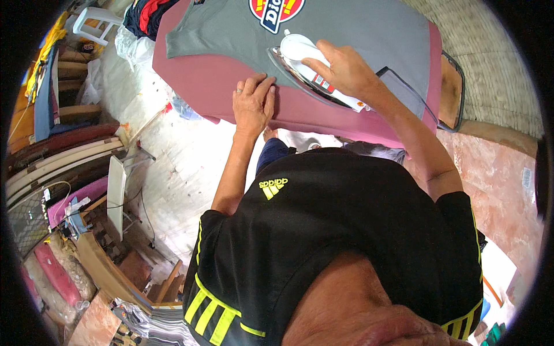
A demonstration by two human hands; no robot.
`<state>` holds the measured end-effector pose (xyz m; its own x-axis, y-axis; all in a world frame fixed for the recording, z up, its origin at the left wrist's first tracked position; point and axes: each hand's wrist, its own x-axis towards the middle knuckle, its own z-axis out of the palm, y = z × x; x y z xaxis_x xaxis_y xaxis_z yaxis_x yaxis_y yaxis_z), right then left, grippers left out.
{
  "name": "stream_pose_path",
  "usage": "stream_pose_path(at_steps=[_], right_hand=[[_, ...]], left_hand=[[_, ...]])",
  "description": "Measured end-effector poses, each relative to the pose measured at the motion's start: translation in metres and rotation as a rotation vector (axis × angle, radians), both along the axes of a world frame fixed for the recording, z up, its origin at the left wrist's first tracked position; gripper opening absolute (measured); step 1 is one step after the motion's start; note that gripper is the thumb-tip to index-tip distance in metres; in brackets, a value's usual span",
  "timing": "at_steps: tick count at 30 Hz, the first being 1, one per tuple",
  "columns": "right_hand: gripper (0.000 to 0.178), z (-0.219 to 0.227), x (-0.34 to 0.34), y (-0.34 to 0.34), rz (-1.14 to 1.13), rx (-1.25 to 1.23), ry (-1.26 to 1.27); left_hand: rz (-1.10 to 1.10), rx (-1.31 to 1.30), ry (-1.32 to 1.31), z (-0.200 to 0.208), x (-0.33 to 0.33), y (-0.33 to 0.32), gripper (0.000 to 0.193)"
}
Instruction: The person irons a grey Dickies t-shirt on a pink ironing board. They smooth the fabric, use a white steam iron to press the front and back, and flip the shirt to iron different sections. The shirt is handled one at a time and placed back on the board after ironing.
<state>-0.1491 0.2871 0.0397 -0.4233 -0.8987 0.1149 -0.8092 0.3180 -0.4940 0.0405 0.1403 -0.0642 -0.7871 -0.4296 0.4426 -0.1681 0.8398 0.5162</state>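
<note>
A grey sleeveless garment [228, 33] with a colourful printed emblem lies spread over a maroon-covered ironing board [199, 81]. My right hand [345, 70] is closed around the handle of a white clothes iron [299, 47], whose metal soleplate rests on the garment near its close edge. To the left of the iron, my left hand [253, 104] lies flat at the near side of the board, fingers stretched out. Its fingertips touch the garment's edge, and nothing is held in it. The iron's handle is partly hidden by my right hand.
A dark cord or wire frame [415, 95] runs right of my right forearm towards the board's end. A white plastic stool [97, 24] and a heap of clothes [144, 16] are at the far left. Stacked boards [63, 158] and a folded white table [116, 196] line the left.
</note>
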Motion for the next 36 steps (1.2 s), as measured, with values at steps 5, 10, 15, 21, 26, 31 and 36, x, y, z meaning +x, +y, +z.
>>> stream_pose_path(at_steps=[5, 10, 15, 21, 26, 31, 36], right_hand=[[0.040, -0.005, 0.009, -0.032, -0.005, -0.069, 0.085], [0.044, -0.004, 0.016, -0.017, -0.063, -0.054, 0.139], [0.043, 0.006, 0.018, -0.018, -0.123, 0.090, -0.003], [0.041, -0.001, 0.021, -0.068, -0.118, 0.016, 0.032], [0.039, 0.003, 0.009, -0.080, -0.092, 0.092, 0.036], [0.043, 0.012, 0.021, -0.018, -0.176, 0.203, -0.038], [0.037, 0.011, 0.011, 0.049, -0.394, 0.152, -0.074]], left_hand=[[-0.095, 0.232, 0.170, 0.007, -0.007, -0.036, 0.016], [-0.054, 0.265, 0.284, 0.026, -0.042, -0.066, 0.023], [0.081, -0.173, -0.082, -0.011, -0.052, -0.125, 0.044], [0.210, -0.277, -0.188, -0.016, -0.046, -0.175, 0.047], [0.211, -0.234, -0.197, -0.012, -0.045, -0.173, 0.049], [0.212, -0.228, -0.204, -0.014, -0.039, -0.175, 0.049], [0.203, -0.217, -0.204, -0.011, -0.042, -0.174, 0.049]])
